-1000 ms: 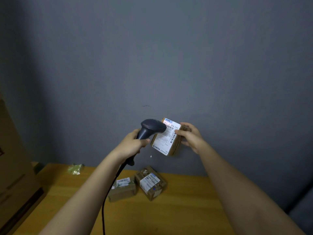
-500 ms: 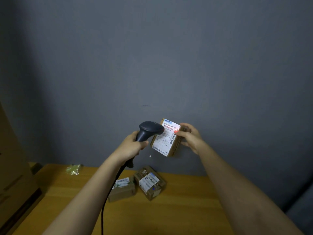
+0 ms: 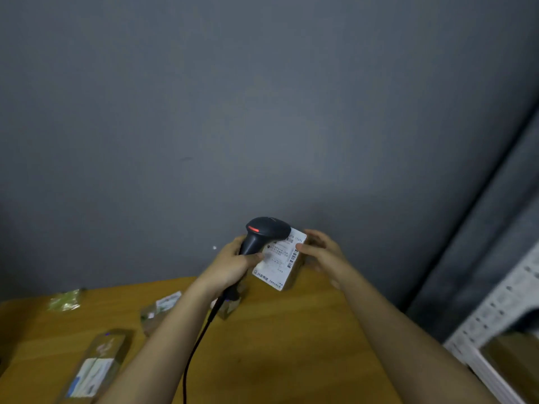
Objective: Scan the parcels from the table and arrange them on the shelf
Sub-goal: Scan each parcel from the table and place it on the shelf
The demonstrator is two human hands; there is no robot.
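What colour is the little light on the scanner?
Red, a small bar on the dark scanner, seen in the head view.

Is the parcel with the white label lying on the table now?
No. The parcel is held up by the right hand, above the table, beside the scanner in the left hand.

Black scanner (image 3: 264, 234), white-labelled brown parcel (image 3: 280, 262), yellow-brown table (image 3: 291, 330).
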